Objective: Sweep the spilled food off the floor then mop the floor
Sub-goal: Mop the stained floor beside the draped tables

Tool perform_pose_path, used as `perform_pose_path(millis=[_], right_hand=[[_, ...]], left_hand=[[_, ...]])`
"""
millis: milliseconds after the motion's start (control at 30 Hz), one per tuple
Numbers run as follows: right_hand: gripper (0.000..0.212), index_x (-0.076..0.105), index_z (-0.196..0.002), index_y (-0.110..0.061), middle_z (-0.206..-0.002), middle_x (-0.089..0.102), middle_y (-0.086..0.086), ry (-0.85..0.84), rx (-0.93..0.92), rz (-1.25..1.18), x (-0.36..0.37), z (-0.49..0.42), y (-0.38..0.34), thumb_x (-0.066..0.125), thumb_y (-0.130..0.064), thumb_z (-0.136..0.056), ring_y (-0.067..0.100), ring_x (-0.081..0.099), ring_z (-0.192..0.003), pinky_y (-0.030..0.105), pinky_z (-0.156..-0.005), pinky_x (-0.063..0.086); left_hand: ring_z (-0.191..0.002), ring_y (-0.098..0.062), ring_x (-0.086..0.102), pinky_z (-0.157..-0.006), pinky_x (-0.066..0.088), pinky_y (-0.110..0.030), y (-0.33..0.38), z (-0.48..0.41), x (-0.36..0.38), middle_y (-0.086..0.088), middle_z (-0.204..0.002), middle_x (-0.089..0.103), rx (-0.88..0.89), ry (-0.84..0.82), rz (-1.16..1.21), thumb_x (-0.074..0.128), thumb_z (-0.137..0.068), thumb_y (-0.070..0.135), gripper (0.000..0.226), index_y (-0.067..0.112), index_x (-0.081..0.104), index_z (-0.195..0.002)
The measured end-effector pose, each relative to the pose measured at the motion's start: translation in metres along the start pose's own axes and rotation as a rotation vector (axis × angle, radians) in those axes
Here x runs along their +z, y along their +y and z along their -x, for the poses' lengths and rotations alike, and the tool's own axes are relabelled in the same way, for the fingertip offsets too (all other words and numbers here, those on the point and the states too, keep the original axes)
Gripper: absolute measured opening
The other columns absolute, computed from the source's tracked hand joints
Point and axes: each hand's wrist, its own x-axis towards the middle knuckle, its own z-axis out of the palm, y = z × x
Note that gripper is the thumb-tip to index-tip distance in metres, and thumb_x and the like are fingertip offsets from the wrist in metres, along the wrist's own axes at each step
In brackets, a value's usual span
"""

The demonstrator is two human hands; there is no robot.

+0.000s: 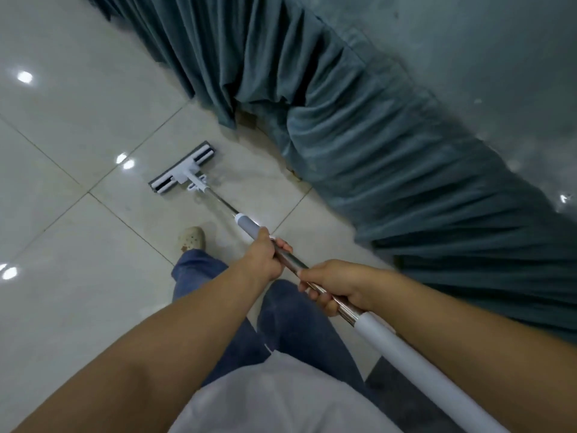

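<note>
Here, mop (199,182), flat grey-and-white head, steel shaft, white handle

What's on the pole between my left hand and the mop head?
Head view: a grey sleeve beside the left hand, then bare steel shaft to the flat white-and-grey mop head.

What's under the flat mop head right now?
The grey-and-white flat mop head lies on glossy pale floor tile. Only tile shows around its edges; anything directly beneath its pad is covered.
</note>
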Motion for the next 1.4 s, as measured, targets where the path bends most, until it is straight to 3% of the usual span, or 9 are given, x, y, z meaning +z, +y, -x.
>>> perform_pose_path(millis=[200,333,433,533,700,1000,1233,1400], right_hand=[[0.015,0.043,-0.091,-0.014,-0.060,0.041,0.001,-0.019,0.039,0.153,-0.021,0.057,0.054,0.057,-0.020,-0.092,0.006,0.032,-0.042,0.015,-0.034,0.030],[0.018,0.041,-0.095,-0.013,-0.058,0.044,0.001,-0.045,0.109,0.205,-0.025,0.080,0.064,0.057,-0.009,-0.089,0.006,0.036,-0.040,0.016,-0.034,0.032],[0.020,0.041,-0.095,-0.014,-0.057,0.044,0.001,-0.042,0.113,0.195,-0.009,0.073,0.048,0.059,-0.008,-0.088,0.007,0.036,-0.039,0.017,-0.035,0.033],[0.020,0.043,-0.093,-0.013,-0.056,0.044,0.001,-0.039,0.125,0.194,0.007,0.060,0.025,0.061,-0.008,-0.087,0.008,0.036,-0.041,0.017,-0.036,0.033],[0.016,0.047,-0.090,-0.012,-0.056,0.045,0.002,-0.033,0.133,0.246,0.034,0.039,-0.039,0.063,-0.010,-0.087,0.009,0.037,-0.042,0.017,-0.035,0.035],[0.017,0.050,-0.075,-0.009,-0.051,0.046,0.002,-0.012,0.058,0.330,0.129,-0.040,-0.205,0.061,-0.012,-0.088,0.010,0.037,-0.040,0.018,-0.035,0.035],[0.018,0.049,-0.078,-0.010,-0.056,0.044,0.002,-0.033,0.018,0.327,0.196,-0.082,-0.322,0.058,-0.014,-0.093,0.008,0.036,-0.043,0.017,-0.035,0.035],[0.015,0.050,-0.082,-0.009,-0.058,0.045,0.001,-0.018,0.004,0.287,0.218,-0.093,-0.346,0.058,-0.014,-0.093,0.007,0.036,-0.042,0.015,-0.038,0.037]], left_hand=[[-0.024,-0.012,0.036,-0.033,0.039,-0.017,-0.070,0.054,0.007,-0.001,-0.046,0.038,-0.107,0.038,0.023,0.051,-0.095,0.036,0.043,0.011,0.040,-0.062],[-0.030,-0.015,0.036,-0.036,0.039,-0.020,-0.088,0.073,0.009,-0.001,-0.035,0.037,-0.152,0.044,0.057,0.052,-0.092,0.041,0.048,0.013,0.039,-0.057],[-0.022,-0.012,0.029,-0.031,0.030,-0.011,-0.066,0.071,0.003,0.001,-0.029,0.032,-0.159,0.072,0.086,0.051,-0.092,0.040,0.046,0.015,0.036,-0.057],[-0.020,-0.010,0.027,-0.030,0.028,-0.009,-0.038,0.062,-0.006,0.002,-0.034,0.033,-0.157,0.089,0.157,0.053,-0.091,0.038,0.044,0.015,0.036,-0.058],[-0.017,-0.010,0.024,-0.030,0.026,-0.006,0.028,0.051,-0.010,0.003,-0.025,0.029,-0.094,0.077,0.217,0.053,-0.091,0.040,0.047,0.016,0.034,-0.056],[-0.016,-0.009,0.024,-0.030,0.027,-0.006,0.223,0.007,-0.050,0.004,-0.024,0.027,0.024,0.077,0.291,0.050,-0.094,0.041,0.048,0.013,0.033,-0.058],[-0.020,-0.009,0.027,-0.032,0.028,-0.007,0.357,-0.017,-0.080,0.003,-0.028,0.029,0.099,0.066,0.287,0.048,-0.095,0.039,0.046,0.013,0.033,-0.061],[-0.021,-0.009,0.030,-0.031,0.029,-0.009,0.391,-0.028,-0.096,0.002,-0.031,0.032,0.103,0.047,0.243,0.047,-0.096,0.040,0.043,0.012,0.035,-0.065]])
